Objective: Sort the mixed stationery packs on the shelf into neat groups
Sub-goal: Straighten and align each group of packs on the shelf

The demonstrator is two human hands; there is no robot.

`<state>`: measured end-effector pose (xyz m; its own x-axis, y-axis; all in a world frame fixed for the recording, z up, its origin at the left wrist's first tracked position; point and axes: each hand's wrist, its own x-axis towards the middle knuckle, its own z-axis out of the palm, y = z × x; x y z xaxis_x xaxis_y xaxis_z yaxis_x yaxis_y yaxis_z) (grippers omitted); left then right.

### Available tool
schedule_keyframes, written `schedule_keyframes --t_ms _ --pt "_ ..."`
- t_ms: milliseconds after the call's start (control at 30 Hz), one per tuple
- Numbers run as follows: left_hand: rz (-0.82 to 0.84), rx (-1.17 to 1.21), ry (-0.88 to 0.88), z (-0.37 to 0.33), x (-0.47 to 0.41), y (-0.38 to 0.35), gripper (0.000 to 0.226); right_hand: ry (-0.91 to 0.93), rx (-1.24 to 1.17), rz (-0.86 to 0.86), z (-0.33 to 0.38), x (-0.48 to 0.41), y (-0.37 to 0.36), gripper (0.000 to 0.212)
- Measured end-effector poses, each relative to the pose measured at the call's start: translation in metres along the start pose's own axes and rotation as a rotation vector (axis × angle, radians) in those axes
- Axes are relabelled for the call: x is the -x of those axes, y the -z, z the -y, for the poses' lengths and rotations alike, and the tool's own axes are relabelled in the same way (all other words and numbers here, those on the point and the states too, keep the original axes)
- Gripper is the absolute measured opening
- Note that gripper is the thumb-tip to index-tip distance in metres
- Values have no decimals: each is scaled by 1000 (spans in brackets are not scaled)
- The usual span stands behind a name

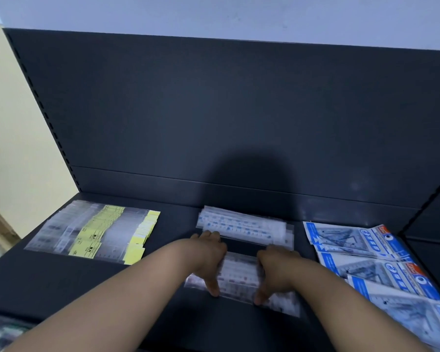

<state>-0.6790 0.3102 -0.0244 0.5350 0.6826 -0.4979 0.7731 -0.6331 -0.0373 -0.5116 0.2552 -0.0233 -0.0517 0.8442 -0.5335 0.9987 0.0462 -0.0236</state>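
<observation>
On the dark shelf (48, 280) a small stack of clear ruler packs with red print (239, 275) lies front centre. My left hand (208, 260) grips its left side and my right hand (274, 270) its right side, thumbs on the near edge. Just behind lies a stack of clear packs with blue print (244, 224). To the left is a fanned group of clear packs with yellow labels (94, 232). Along the right lies a row of blue-and-white geometry set packs (366, 252).
The shelf's dark back panel (214, 110) rises close behind the packs. A slotted upright (48, 118) marks the left end, beside a cream wall (10, 148). Another dark shelf bay (432, 224) adjoins at the right.
</observation>
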Motion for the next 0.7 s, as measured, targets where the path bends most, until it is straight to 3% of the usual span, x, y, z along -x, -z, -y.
schedule_keyframes --t_ms 267,367,467,700 --pt "12 97 -12 4 -3 2 70 -4 -163 -33 -3 2 -10 61" --pt "-181 42 -29 9 -16 5 52 -32 -59 -213 -10 -6 3 56" --pt "-344 -24 -61 14 -36 12 49 -28 60 -344 -21 -24 17 61" --pt "-229 -3 -76 26 -70 24 73 -53 -29 -113 -40 -61 34 79"
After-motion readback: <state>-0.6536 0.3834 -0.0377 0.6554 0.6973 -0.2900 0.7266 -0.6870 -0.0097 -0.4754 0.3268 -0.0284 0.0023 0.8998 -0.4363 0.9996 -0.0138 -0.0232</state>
